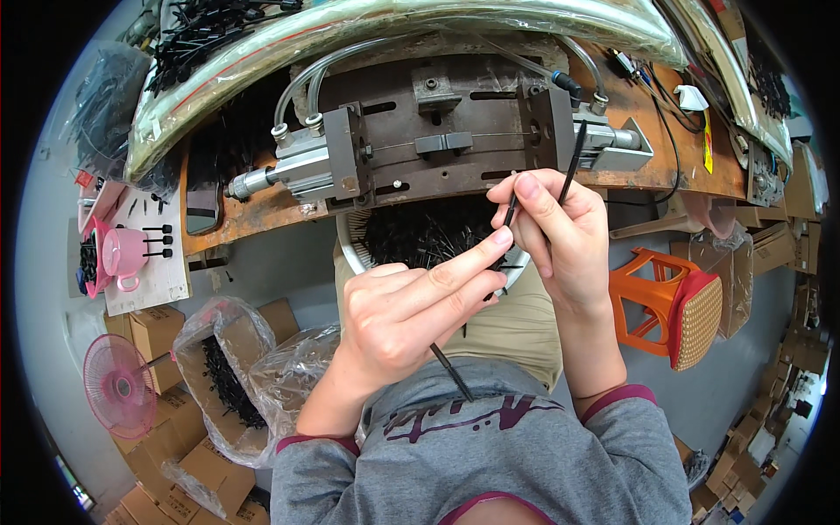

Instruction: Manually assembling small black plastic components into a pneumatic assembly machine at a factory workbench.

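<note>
1. Far left: pink fan (121,385), with a pink mug (124,252) on a white board above it.
2. Next right: plastic-lined cardboard box (232,381), black rods inside.
3. Table (241,208) behind the hands, carrying a dark metal fixture (442,168) with a cylinder at either end and a small centre block.
4. White basket (347,249) below the table edge, loose black rods (420,232) heaped in it.
5. Left hand (394,315): index and middle fingers stretched out, tips at the short black piece between the hands. Thumb hidden, so can't tell how closed the grip is. A black rod (452,374) pokes out beneath the palm; firmness of hold not visible.
6. Short black piece (511,210): at the right thumb and fingertips, above the basket. Best handled, I'd judge, with a light pinch close to the contact point, left fingertips steadying, not pushing sideways.
7. Right hand (556,232): grip closed in a fingertip pinch on that piece; a thin black rod (573,162) also slants up between its fingers. Keeping this one clear of the pinch should avoid snagging.
8. Right: orange stool (652,297), well apart.
</note>
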